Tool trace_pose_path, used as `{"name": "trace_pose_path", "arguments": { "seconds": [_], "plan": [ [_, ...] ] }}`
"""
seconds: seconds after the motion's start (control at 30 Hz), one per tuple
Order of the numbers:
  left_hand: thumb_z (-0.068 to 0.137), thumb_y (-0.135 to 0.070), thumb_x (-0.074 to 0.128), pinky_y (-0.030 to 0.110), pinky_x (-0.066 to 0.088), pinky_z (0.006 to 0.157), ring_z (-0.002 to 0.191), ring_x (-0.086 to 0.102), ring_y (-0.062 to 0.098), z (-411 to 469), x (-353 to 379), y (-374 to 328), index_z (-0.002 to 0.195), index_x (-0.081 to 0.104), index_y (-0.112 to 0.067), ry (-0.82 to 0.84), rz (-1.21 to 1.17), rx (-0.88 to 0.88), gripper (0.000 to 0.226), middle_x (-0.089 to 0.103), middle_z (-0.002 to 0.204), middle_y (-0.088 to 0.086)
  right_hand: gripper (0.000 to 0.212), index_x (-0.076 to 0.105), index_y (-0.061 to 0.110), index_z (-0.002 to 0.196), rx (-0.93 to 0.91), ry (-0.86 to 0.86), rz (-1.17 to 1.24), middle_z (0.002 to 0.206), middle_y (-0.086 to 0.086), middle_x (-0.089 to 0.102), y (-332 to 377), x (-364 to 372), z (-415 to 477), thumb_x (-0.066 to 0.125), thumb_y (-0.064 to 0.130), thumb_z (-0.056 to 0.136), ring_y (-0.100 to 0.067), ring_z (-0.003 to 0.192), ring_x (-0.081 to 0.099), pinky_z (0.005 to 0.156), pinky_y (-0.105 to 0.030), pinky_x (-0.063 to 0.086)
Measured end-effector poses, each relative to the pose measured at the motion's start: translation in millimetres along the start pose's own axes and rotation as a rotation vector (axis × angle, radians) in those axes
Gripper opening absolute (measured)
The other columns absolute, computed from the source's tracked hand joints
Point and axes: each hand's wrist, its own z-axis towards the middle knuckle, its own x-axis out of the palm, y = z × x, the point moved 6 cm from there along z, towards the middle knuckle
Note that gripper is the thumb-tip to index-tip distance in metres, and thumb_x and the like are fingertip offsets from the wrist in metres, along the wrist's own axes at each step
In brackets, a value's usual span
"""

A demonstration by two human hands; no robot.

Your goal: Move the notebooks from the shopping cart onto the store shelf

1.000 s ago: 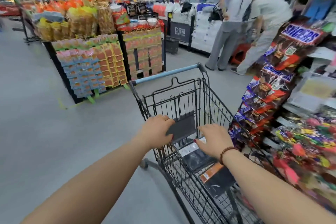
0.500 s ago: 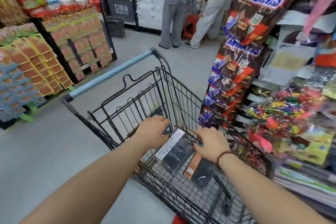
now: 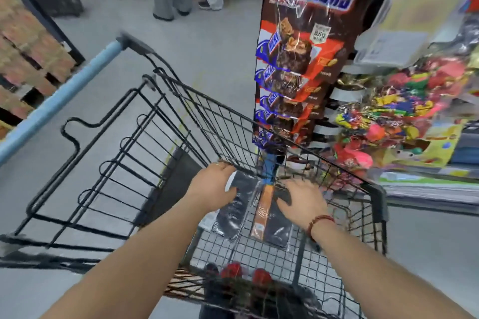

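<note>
Dark notebook [image 3: 230, 215] and orange-banded notebook [image 3: 272, 225]: both lying in shopping cart [image 3: 197, 97], none shelved. Left hand [image 3: 211, 186] grips the dark one's far edge; right hand [image 3: 302, 202] rests flat, fingers spread, on the other.

two notebooks [image 3: 234, 211] side by side in cart [image 3: 212, 122].

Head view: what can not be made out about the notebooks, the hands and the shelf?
All in the head view.
- Dark plastic-wrapped notebooks: cover print blurred; count hidden by both hands.
- Left hand, right hand: fingertips blurred or under the hands; grip unclear.
- Paper-stacked store shelf: blurred, cut off at right edge.
</note>
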Motion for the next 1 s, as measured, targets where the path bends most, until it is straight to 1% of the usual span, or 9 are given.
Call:
{"name": "trace_pose_path", "arguments": {
  "seconds": [0.1,0.23,0.37,0.43,0.5,0.63,0.73,0.83,1.0],
  "plan": [
    [0.086,-0.033,0.055,0.04,0.045,0.097,0.125,0.045,0.027,21,28,12,0.133,0.048,-0.018,0.04,-0.085,-0.042,0.05,0.05,0.137,0.008,0.048,0.05,0.023,0.127,0.098,0.085,0.03,0.121,-0.003,0.057,-17,36,7,0.049,0.042,0.083,-0.025,0.116,0.048,0.09,-0.036,0.045],
    [0.083,-0.03,0.059,0.04,0.047,0.092,0.119,0.051,0.028,47,76,29,0.127,0.053,-0.018,0.089,-0.145,-0.027,0.046,0.056,0.129,0.005,0.052,0.049,0.02,0.13,0.263,0.134,0.14,0.134,-0.007,0.051,-41,86,17,0.051,0.041,0.083,-0.029,0.128,0.043,0.102,-0.039,0.04],
    [0.086,-0.036,0.058,0.037,0.046,0.09,0.117,0.051,0.026,70,123,43,0.132,0.047,-0.019,0.138,-0.135,-0.003,0.05,0.052,0.13,0.004,0.048,0.05,0.019,0.124,0.43,0.125,0.201,0.122,-0.009,0.055,-58,129,25,0.055,0.044,0.084,-0.029,0.111,0.052,0.087,-0.036,0.048],
    [0.086,-0.038,0.056,0.036,0.046,0.091,0.119,0.05,0.027,77,144,48,0.134,0.046,-0.016,0.141,-0.135,0.017,0.054,0.052,0.131,0.005,0.052,0.049,0.019,0.126,0.516,0.116,0.266,0.119,-0.009,0.055,-65,151,27,0.058,0.045,0.082,-0.029,0.111,0.052,0.086,-0.035,0.047],
    [0.084,-0.044,0.052,0.038,0.043,0.099,0.126,0.043,0.026,81,164,48,0.137,0.044,-0.017,0.153,-0.136,0.051,0.06,0.049,0.136,0.006,0.056,0.048,0.017,0.124,0.586,0.081,0.318,0.117,-0.01,0.056,-70,170,29,0.063,0.046,0.079,-0.03,0.113,0.05,0.089,-0.037,0.043],
    [0.089,-0.042,0.052,0.033,0.028,0.11,0.139,0.029,0.025,80,194,37,0.146,0.031,-0.019,0.178,-0.076,0.153,0.065,0.034,0.151,0.005,0.085,0.037,0.006,0.133,0.777,0.052,0.443,0.132,-0.017,0.046,-74,202,28,0.072,0.052,0.071,-0.032,0.126,0.039,0.103,-0.035,0.035],
    [0.081,-0.041,0.059,0.043,0.039,0.107,0.132,0.041,0.031,75,204,36,0.139,0.043,-0.01,0.129,-0.13,0.213,0.068,0.043,0.145,0.009,0.105,0.03,0.006,0.14,0.88,0.045,0.517,0.139,-0.016,0.04,-72,223,25,0.072,0.063,0.063,-0.031,0.129,0.038,0.105,-0.035,0.037],
    [0.074,-0.034,0.069,0.051,0.046,0.099,0.126,0.049,0.034,74,214,46,0.134,0.049,-0.006,0.093,-0.152,0.255,0.069,0.049,0.14,0.012,0.101,0.036,0.004,0.134,0.942,-0.01,0.562,0.136,-0.018,0.041,-74,230,25,0.077,0.059,0.06,-0.031,0.126,0.04,0.103,-0.038,0.04],
    [0.075,-0.035,0.072,0.046,0.041,0.105,0.129,0.045,0.028,74,214,50,0.138,0.046,-0.011,0.054,-0.142,0.298,0.072,0.046,0.144,0.006,0.093,0.042,0.003,0.127,0.94,0.007,0.537,0.126,-0.019,0.048,-81,237,26,0.08,0.054,0.059,-0.032,0.114,0.05,0.094,-0.038,0.049]
  ]
}}
